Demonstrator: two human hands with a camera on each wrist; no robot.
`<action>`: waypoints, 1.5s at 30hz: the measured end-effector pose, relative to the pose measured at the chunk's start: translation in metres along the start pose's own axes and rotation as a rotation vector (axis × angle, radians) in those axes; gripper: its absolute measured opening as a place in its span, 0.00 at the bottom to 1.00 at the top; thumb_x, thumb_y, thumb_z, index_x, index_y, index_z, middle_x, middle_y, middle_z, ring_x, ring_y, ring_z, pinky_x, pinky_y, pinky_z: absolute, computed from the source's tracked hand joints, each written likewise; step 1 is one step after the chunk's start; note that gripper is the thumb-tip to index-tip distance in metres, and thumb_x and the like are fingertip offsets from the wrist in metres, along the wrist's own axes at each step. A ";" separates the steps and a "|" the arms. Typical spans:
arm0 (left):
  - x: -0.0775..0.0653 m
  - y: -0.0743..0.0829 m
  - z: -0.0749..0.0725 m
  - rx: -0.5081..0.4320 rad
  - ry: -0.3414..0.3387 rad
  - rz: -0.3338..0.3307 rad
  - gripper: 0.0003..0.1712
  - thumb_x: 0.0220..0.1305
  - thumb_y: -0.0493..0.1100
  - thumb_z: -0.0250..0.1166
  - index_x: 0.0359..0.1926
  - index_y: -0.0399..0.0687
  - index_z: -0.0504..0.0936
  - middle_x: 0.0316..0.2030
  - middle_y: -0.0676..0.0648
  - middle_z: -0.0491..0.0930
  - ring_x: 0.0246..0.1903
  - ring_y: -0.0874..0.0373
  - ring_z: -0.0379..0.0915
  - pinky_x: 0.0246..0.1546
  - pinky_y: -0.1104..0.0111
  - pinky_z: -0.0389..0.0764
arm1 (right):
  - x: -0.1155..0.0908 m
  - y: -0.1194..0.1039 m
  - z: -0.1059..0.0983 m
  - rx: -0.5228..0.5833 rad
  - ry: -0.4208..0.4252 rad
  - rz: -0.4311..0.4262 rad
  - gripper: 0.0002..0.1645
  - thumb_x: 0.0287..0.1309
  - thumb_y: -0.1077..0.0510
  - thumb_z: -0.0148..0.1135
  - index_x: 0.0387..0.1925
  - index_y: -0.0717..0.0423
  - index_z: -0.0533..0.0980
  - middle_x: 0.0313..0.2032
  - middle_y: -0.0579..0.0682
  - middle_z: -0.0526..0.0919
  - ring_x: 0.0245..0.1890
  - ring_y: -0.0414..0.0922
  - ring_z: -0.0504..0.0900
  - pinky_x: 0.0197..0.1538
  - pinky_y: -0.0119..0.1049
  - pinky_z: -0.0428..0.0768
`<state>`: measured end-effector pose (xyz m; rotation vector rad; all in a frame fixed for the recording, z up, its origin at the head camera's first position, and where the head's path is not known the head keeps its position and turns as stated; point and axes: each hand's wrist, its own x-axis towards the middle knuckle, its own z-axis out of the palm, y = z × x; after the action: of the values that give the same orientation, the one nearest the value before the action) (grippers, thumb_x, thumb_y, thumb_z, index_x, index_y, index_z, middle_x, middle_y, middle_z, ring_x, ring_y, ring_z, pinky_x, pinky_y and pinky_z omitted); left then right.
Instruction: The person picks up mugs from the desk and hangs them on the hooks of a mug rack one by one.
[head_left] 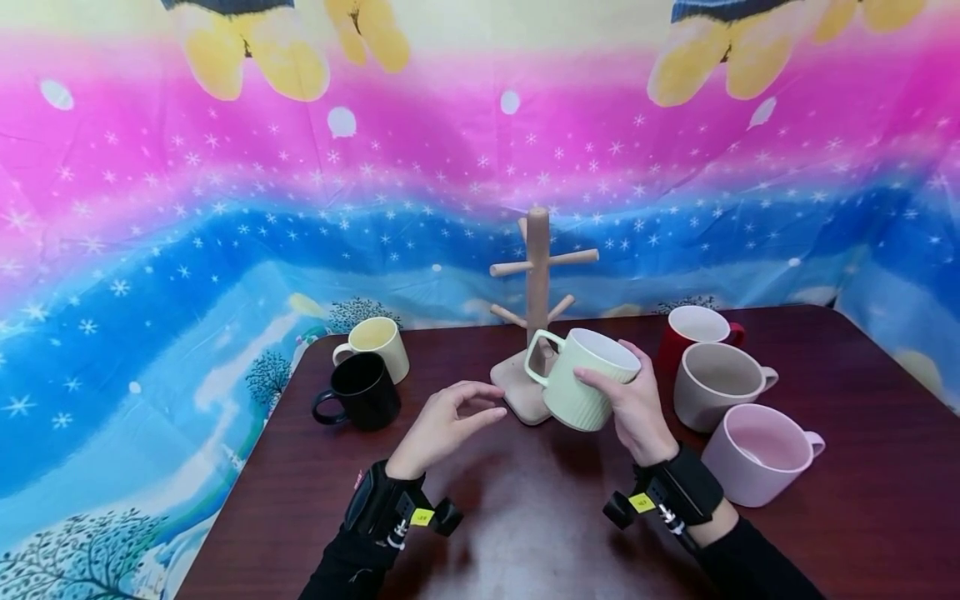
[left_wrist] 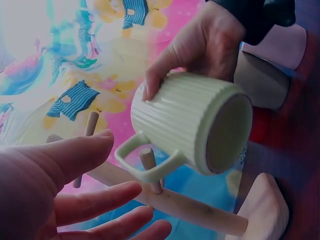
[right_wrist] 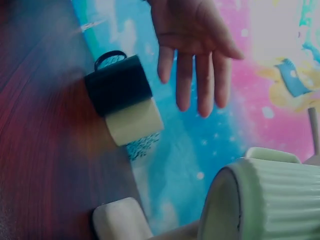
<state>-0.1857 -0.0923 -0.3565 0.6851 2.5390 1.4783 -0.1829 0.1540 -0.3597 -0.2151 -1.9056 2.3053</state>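
Note:
A pale green ribbed mug [head_left: 588, 387] is held in my right hand [head_left: 637, 408], thumb on its near side and the other fingers around its far side. It is lifted off the table and tilted, its handle pointing left. My left hand [head_left: 453, 421] is to the left of the mug with nothing in it, its fingers extended and spread towards the handle without touching it. In the left wrist view the mug's round base [left_wrist: 230, 134] faces the camera side. Behind the mug stands a wooden mug tree [head_left: 537, 283] with several bare pegs and a square base.
At the left, a black mug [head_left: 365, 392] stands before a yellow mug [head_left: 384, 343]. Along the right are a red mug [head_left: 697, 329], a grey-beige mug [head_left: 716, 387] and a pink mug [head_left: 761, 458]. A patterned cloth [head_left: 420, 158] hangs behind the dark table [head_left: 525, 533].

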 end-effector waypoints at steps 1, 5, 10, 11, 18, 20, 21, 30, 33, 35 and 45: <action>0.000 0.000 0.000 -0.001 -0.005 0.002 0.17 0.59 0.51 0.63 0.49 0.54 0.79 0.49 0.50 0.78 0.47 0.58 0.77 0.49 0.61 0.77 | 0.002 0.003 0.001 0.007 0.006 -0.001 0.48 0.52 0.63 0.64 0.66 0.56 0.44 0.55 0.47 0.61 0.52 0.42 0.65 0.51 0.30 0.70; 0.002 -0.001 0.003 0.011 -0.018 0.007 0.16 0.59 0.48 0.63 0.49 0.51 0.79 0.50 0.48 0.78 0.47 0.56 0.78 0.48 0.61 0.77 | 0.010 0.012 0.003 0.013 0.033 0.016 0.49 0.51 0.64 0.64 0.67 0.56 0.43 0.56 0.49 0.60 0.51 0.42 0.66 0.49 0.27 0.72; 0.003 -0.001 0.005 0.051 -0.037 0.025 0.15 0.60 0.47 0.62 0.48 0.51 0.80 0.49 0.46 0.78 0.46 0.56 0.78 0.48 0.61 0.77 | 0.016 0.020 0.004 0.025 0.054 0.015 0.50 0.50 0.65 0.64 0.67 0.56 0.44 0.57 0.50 0.61 0.50 0.41 0.67 0.47 0.24 0.73; 0.003 -0.001 0.005 0.059 -0.044 0.031 0.15 0.60 0.48 0.62 0.48 0.52 0.80 0.48 0.46 0.78 0.46 0.57 0.78 0.48 0.61 0.77 | 0.016 0.021 0.004 0.031 0.056 0.012 0.50 0.50 0.66 0.64 0.67 0.56 0.44 0.57 0.50 0.60 0.50 0.41 0.67 0.47 0.24 0.73; 0.004 -0.001 0.003 0.072 -0.082 0.048 0.15 0.59 0.50 0.63 0.47 0.54 0.80 0.47 0.49 0.78 0.45 0.59 0.79 0.48 0.63 0.78 | 0.024 0.030 0.001 0.054 0.081 0.040 0.51 0.51 0.63 0.65 0.67 0.55 0.42 0.61 0.53 0.56 0.54 0.42 0.63 0.54 0.30 0.68; 0.004 -0.001 0.003 0.078 -0.092 0.047 0.15 0.59 0.50 0.63 0.47 0.55 0.80 0.47 0.50 0.78 0.44 0.59 0.79 0.47 0.64 0.78 | 0.026 0.032 0.000 0.050 0.077 0.041 0.52 0.51 0.63 0.65 0.67 0.55 0.41 0.62 0.54 0.55 0.56 0.44 0.62 0.56 0.32 0.67; 0.004 0.000 0.003 0.079 -0.098 0.045 0.15 0.59 0.51 0.63 0.47 0.55 0.80 0.47 0.51 0.78 0.44 0.60 0.79 0.47 0.64 0.78 | 0.026 0.033 0.000 0.044 0.074 0.042 0.52 0.51 0.63 0.65 0.67 0.54 0.41 0.63 0.55 0.54 0.56 0.44 0.61 0.57 0.33 0.67; 0.003 0.000 0.004 0.099 -0.132 0.047 0.16 0.60 0.51 0.62 0.48 0.52 0.80 0.46 0.49 0.79 0.44 0.59 0.79 0.46 0.66 0.78 | 0.031 0.033 -0.005 0.009 -0.022 0.145 0.56 0.53 0.59 0.63 0.69 0.53 0.35 0.67 0.57 0.48 0.61 0.47 0.58 0.58 0.37 0.65; 0.002 -0.001 0.004 0.100 -0.147 0.047 0.17 0.60 0.50 0.62 0.48 0.51 0.80 0.47 0.47 0.79 0.44 0.59 0.79 0.46 0.66 0.78 | 0.032 0.030 -0.008 -0.020 -0.061 0.167 0.56 0.54 0.58 0.62 0.70 0.52 0.33 0.67 0.57 0.47 0.61 0.49 0.57 0.59 0.41 0.65; 0.002 -0.001 0.004 0.104 -0.155 0.048 0.17 0.60 0.50 0.62 0.48 0.50 0.80 0.47 0.47 0.79 0.44 0.59 0.78 0.46 0.66 0.78 | 0.032 0.029 -0.010 -0.047 -0.086 0.176 0.56 0.55 0.57 0.62 0.70 0.52 0.32 0.68 0.58 0.45 0.62 0.50 0.55 0.61 0.46 0.64; 0.002 0.003 -0.001 0.102 -0.158 0.050 0.17 0.60 0.49 0.62 0.48 0.49 0.80 0.47 0.45 0.79 0.44 0.56 0.78 0.48 0.58 0.77 | 0.033 0.022 -0.014 -0.092 -0.030 0.097 0.53 0.56 0.53 0.61 0.71 0.51 0.36 0.71 0.57 0.43 0.70 0.51 0.49 0.70 0.48 0.54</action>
<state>-0.1865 -0.0908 -0.3537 0.8506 2.5070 1.2607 -0.2125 0.1701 -0.3842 -0.2907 -2.0619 2.2951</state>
